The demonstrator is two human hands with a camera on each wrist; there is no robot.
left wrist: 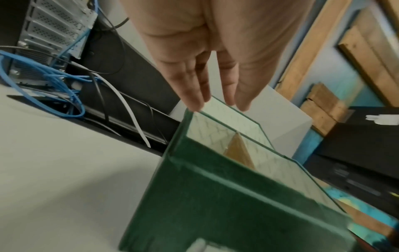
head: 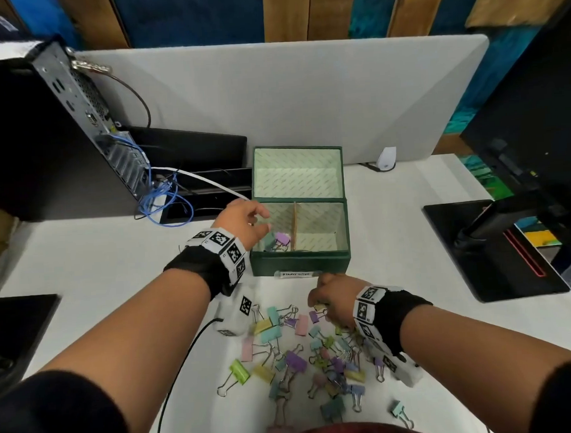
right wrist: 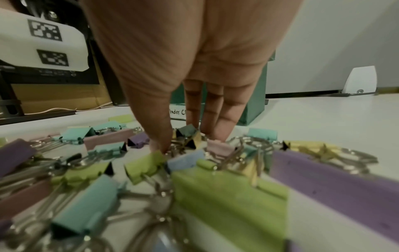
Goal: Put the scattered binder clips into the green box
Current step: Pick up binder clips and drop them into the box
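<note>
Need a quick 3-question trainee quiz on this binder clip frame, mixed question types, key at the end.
1. True or false: the green box has its lid shut.
2. Which section of the box already holds binder clips? A) left of the wooden divider B) right of it C) both
3. Fill in: the right hand is down among the loose clips on the ____, while the left hand hovers open over the box.

Key: 1 false, the lid stands open behind the box. 2 A. 3 table; the right wrist view shows thumb and fingers around a yellow clip, though a firm grip is not clear.
</note>
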